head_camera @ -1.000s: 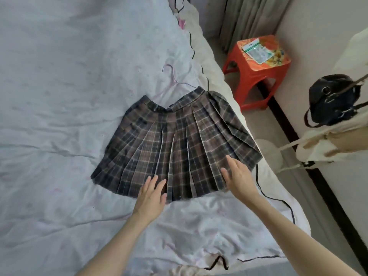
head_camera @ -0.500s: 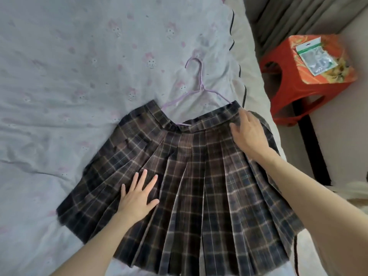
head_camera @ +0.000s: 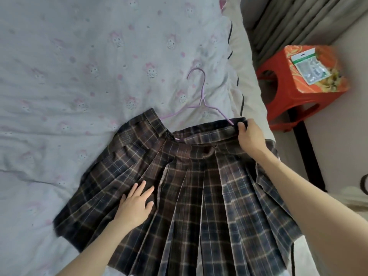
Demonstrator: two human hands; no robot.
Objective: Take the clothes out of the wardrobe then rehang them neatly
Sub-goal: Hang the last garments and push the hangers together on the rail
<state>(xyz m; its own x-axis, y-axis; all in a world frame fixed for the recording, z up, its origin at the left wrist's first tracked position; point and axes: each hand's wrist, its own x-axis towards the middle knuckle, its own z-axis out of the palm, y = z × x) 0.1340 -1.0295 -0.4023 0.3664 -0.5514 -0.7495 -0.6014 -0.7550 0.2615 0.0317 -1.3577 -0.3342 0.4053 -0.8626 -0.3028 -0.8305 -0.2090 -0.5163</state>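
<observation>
The dark brown-and-grey plaid pleated skirt (head_camera: 189, 186) is lying flat on the pale lilac bedsheet w/ pink cartoon print (head_camera: 79, 66), waistband at the far end, hem fanning out toward the near edge. A thin lilac wire hanger (head_camera: 201, 96) is sitting at the waistband, hook pointing far, its lower part tucked inside the skirt, so prob. the skirt is being fitted onto it. Right hand (head_camera: 250, 136) is pinching the right end of the waistband, thumb over the top edge, other fingers curled under the fabric & hidden, right where the hanger's right arm is entering; likely pulling the band over that shoulder. Left hand (head_camera: 135, 206) is lying flat on the pleats mid-left, fingers straight & slightly spread, pressing down, seemingly keeping the cloth from sliding while the right side is worked. Left part of the waistband is looking rumpled, not yet squared. Beyond the bed's right edge a red plastic stool (head_camera: 294, 100) is standing on the floor, w/ a clear packet w/ green header (head_camera: 307, 67) on top; grey curtain (head_camera: 288, 18) is hanging at far right.
</observation>
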